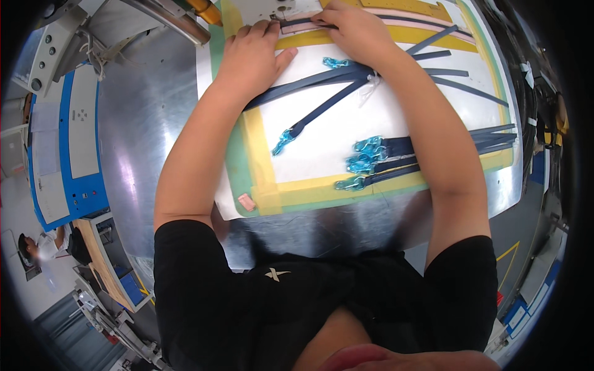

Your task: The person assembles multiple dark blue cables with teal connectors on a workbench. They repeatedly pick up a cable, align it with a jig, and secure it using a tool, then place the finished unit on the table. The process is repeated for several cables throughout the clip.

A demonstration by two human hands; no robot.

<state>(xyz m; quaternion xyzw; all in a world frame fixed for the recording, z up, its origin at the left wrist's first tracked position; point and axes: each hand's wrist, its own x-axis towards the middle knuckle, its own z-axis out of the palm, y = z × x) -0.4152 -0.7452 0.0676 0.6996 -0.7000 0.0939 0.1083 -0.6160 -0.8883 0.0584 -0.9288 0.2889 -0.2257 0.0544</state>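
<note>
Left hand (pixel 252 59) flat, thumb wide, at left end of strap (pixel 298 23), board (pixel 309 167) far edge. Right hand (pixel 359 34) on strap, can't tell if pinched. Clipped straps (pixel 399 147) by near edge.

We saw light glinting on a metal worktop (pixel 129 133) at left, a blue-and-white cabinet (pixel 80 193) beyond, a wooden table (pixel 105 264) lower left, and grey floor (pixel 508 230) with a yellow line (pixel 510 264) lower right.
</note>
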